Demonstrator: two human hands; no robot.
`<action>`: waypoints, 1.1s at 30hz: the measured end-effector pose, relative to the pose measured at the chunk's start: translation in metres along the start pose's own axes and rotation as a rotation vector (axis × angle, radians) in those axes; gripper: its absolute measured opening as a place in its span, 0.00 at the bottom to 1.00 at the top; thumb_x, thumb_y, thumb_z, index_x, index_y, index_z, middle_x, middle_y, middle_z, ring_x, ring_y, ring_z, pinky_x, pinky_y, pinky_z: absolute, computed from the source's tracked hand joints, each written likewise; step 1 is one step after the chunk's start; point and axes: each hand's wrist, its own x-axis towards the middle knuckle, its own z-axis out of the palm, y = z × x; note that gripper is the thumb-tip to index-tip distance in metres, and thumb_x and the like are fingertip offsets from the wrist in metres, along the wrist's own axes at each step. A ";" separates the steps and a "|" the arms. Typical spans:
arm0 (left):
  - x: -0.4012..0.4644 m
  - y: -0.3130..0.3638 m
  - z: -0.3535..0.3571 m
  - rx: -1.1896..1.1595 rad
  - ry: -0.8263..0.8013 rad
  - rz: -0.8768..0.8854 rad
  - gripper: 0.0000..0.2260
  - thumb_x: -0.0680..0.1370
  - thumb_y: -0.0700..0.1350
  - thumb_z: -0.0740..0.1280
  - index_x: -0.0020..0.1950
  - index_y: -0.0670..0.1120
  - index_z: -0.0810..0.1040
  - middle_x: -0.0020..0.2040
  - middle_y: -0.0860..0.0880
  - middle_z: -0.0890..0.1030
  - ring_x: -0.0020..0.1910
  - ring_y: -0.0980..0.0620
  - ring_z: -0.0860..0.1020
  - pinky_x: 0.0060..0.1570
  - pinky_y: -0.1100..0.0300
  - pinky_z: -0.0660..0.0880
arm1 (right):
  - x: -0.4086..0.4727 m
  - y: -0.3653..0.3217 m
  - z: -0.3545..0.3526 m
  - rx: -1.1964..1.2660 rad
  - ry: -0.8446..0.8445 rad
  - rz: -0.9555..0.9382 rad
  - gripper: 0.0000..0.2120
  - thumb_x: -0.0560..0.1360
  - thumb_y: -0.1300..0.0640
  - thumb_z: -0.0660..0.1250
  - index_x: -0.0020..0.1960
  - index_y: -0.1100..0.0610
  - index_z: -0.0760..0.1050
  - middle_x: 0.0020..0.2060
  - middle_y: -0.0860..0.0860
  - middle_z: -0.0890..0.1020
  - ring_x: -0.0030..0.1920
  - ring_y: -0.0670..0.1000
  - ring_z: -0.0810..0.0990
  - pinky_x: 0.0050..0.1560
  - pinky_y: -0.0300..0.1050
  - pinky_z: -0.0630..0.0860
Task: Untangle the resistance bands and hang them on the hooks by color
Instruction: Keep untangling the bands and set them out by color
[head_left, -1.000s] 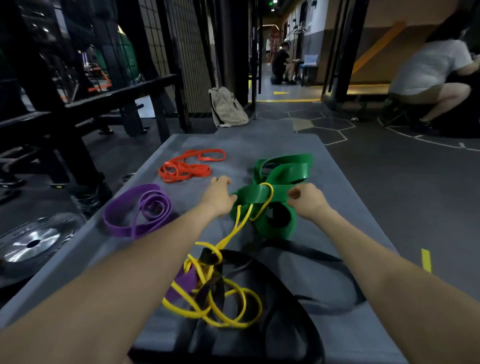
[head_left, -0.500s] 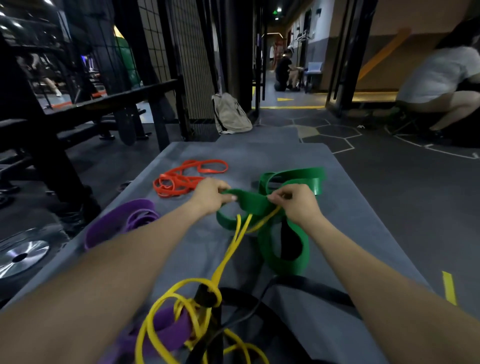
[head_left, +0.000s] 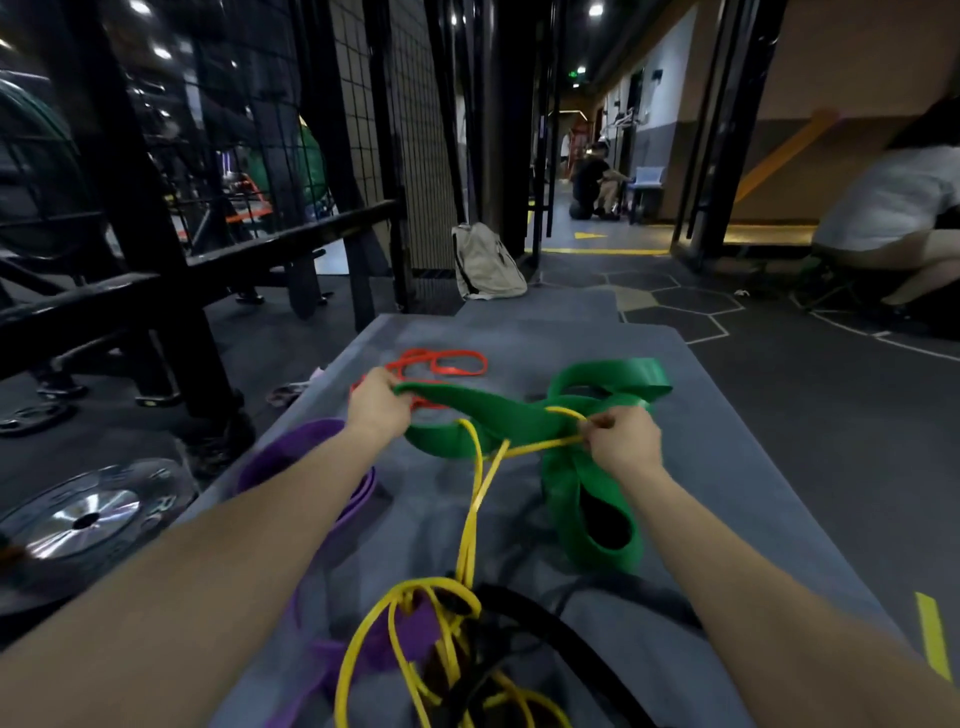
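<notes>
Step in hand: freeing the yellow band from the green band, judged from the grips.
Left hand: fingers closed on one end of a green loop, held just above the grey mat.
Right hand: fingers pinched shut on the yellow band where it crosses the green.
Doing it well: keep the green loop spread and slack, then draw the yellow through the opening; a hard pull likely tightens the crossing.
Green band axis: the lifted span runs left to right between the hands; the rest trails toward the wearer.
Yellow band axis: near to far, from the tangle with the black band and purple band up to the right hand.
Sorted apart: orange band, on the mat beyond the left hand.
Hooks: not in view.
</notes>
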 end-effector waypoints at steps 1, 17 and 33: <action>-0.002 -0.008 0.002 0.028 -0.043 -0.009 0.05 0.76 0.37 0.64 0.47 0.36 0.77 0.48 0.34 0.81 0.50 0.36 0.79 0.47 0.47 0.74 | -0.001 0.008 0.000 0.022 -0.017 0.053 0.09 0.74 0.56 0.67 0.51 0.59 0.82 0.49 0.60 0.83 0.54 0.60 0.79 0.52 0.47 0.75; -0.028 0.018 0.037 0.082 -0.810 -0.024 0.22 0.82 0.53 0.54 0.36 0.42 0.75 0.32 0.48 0.80 0.19 0.58 0.69 0.24 0.69 0.67 | -0.025 0.044 -0.008 0.143 -0.274 -0.047 0.08 0.73 0.60 0.69 0.36 0.57 0.75 0.26 0.48 0.73 0.27 0.45 0.69 0.26 0.34 0.65; -0.047 0.032 0.081 -0.039 -0.678 0.006 0.08 0.76 0.37 0.66 0.53 0.34 0.79 0.44 0.41 0.81 0.28 0.62 0.77 0.30 0.70 0.70 | -0.027 0.049 -0.013 0.254 -0.398 -0.116 0.10 0.75 0.63 0.67 0.35 0.56 0.74 0.26 0.51 0.73 0.25 0.44 0.69 0.26 0.33 0.65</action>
